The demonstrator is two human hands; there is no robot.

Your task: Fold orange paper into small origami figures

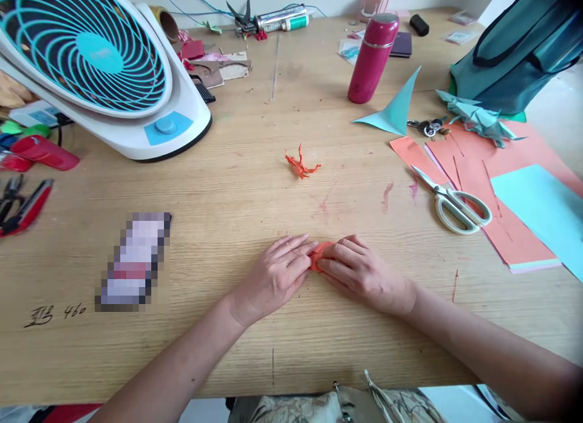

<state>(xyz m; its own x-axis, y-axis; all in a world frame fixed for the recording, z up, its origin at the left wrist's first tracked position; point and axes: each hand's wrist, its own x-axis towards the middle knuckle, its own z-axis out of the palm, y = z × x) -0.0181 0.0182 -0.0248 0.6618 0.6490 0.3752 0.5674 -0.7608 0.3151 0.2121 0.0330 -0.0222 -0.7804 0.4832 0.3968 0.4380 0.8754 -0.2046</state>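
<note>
A small folded piece of orange paper (320, 255) lies on the table, mostly hidden between my two hands. My left hand (281, 270) comes in from the left, its fingers close together with the tips holding the paper's left edge. From the right, the curled fingers of my right hand (357, 271) grip the same paper, thumb out of sight. Farther back, straight ahead of my hands, stands a small spiky orange folded paper figure (301, 164).
White-handled scissors (460, 209) rest on orange sheets (523, 238) at the right, beside a turquoise sheet (542, 198). Behind are a turquoise folded paper (395, 110), a magenta bottle (373, 59) and a green bag (505, 59). A fan (159, 131) and a blurred-out phone (134, 259) sit left.
</note>
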